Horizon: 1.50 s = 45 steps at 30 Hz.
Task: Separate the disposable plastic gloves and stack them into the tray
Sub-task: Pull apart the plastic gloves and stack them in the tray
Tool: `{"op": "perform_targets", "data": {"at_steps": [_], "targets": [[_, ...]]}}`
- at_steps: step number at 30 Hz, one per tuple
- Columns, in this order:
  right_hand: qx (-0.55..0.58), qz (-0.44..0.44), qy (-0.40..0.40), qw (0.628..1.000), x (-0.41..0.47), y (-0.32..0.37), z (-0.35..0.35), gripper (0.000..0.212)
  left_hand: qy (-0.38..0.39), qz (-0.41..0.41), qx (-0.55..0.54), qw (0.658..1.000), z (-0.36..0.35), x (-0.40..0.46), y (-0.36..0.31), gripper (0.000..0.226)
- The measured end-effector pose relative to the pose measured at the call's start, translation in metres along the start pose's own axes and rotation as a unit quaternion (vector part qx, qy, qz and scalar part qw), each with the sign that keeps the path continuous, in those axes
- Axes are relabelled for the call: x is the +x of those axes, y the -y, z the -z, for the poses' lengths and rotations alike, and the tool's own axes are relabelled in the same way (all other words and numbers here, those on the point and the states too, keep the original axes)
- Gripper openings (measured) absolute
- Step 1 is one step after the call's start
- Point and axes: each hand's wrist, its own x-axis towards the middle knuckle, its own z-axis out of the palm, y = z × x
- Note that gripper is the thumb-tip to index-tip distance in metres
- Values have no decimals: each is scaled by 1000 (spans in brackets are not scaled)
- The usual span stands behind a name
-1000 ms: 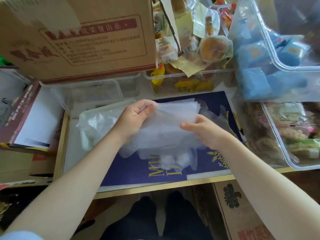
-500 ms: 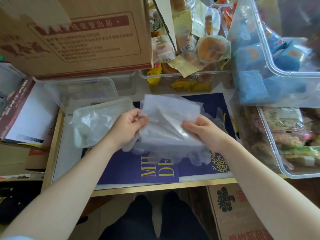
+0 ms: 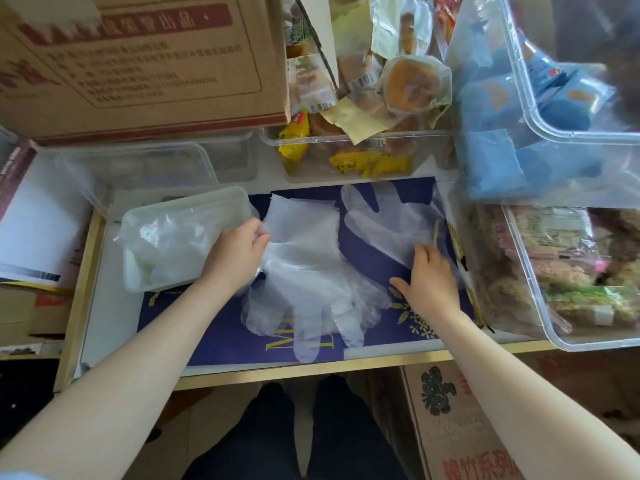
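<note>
A bundle of clear plastic gloves [image 3: 304,271] lies on the dark blue mat, fingers pointing toward me. My left hand [image 3: 239,252] grips the bundle at its left edge, near the cuffs. A single clear glove [image 3: 388,216] lies spread on the mat to the right, fingers pointing away. My right hand [image 3: 429,278] pinches its near edge between thumb and fingers. The pale plastic tray [image 3: 138,282] stands left of the bundle with crumpled clear gloves [image 3: 173,237] inside it.
A big cardboard box [image 3: 138,64] stands at the back left over an empty clear container [image 3: 145,168]. Clear bins of packaged snacks [image 3: 363,98] and blue packets [image 3: 519,133] crowd the back and right. The table's front edge [image 3: 311,368] runs below the mat.
The bundle, held up in both hands before, now lies on the mat. My right hand has moved right, drawing one glove away from the bundle. My left hand stays on the bundle.
</note>
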Motion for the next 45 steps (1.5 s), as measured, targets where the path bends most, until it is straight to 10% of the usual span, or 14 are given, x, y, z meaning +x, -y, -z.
{"op": "perform_targets", "data": {"at_steps": [8,14,18,22,28,31,34,36,41,45], "targets": [[128,31,-22,991,7,7,12,15,-66,-84,164,981,-2,12,-7,26],[457,146,156,863,-23,38,81,14,-68,-403,180,894,3,9,-27,91],[509,180,302,785,-34,48,101,11,-88,-542,232,803,7,-1,-44,71],[579,136,347,725,-38,52,102,15,-59,-605,116,786,10,2,-41,31],[629,6,238,740,-46,59,86,50,147,-301,-155,929,22,-16,-23,13],[668,8,183,721,-53,66,70,55,230,-101,-240,938,20,-22,-15,6],[551,145,160,806,-59,65,58,57,276,39,-286,917,18,-23,-4,7],[507,139,157,836,-61,72,57,72,305,51,-274,911,21,-25,0,9],[487,1,85,870,-56,93,53,20,334,8,-270,903,32,-30,7,9],[468,-19,69,881,-49,96,55,20,355,-14,-236,904,40,-29,18,5]]}}
